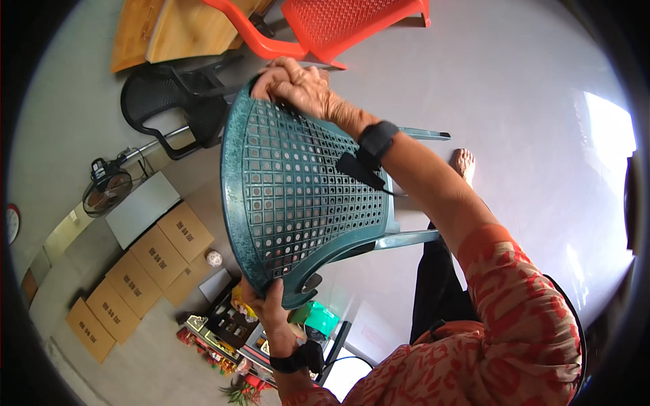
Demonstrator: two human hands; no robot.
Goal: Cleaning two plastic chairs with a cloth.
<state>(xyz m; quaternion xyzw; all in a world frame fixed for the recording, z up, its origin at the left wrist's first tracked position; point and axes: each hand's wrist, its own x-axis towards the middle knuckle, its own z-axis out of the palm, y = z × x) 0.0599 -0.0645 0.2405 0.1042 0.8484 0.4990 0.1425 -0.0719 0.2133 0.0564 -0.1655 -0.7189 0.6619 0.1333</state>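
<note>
A green plastic chair point(310, 188) stands before me, its backrest pierced by a grid of small holes. My right hand point(297, 83) grips one upper corner of the backrest, fingers curled over the rim. At the opposite upper corner, my left hand point(266, 304) holds the rim, with the thumb on the near face and the fingers partly hidden behind it. Black bands circle both wrists, and a black device point(358, 170) by the right wrist overlaps the backrest. One chair leg point(426, 133) shows beyond my right forearm; the seat is mostly hidden.
A red plastic chair point(340, 25), a wooden table point(198, 25) and a black chair point(170, 104) stand off to my right. Along the wall are a fan point(107, 190) and stacked cardboard boxes point(133, 289). A crowded display stand point(228, 330) is to my left. My bare foot point(464, 163) rests on the floor.
</note>
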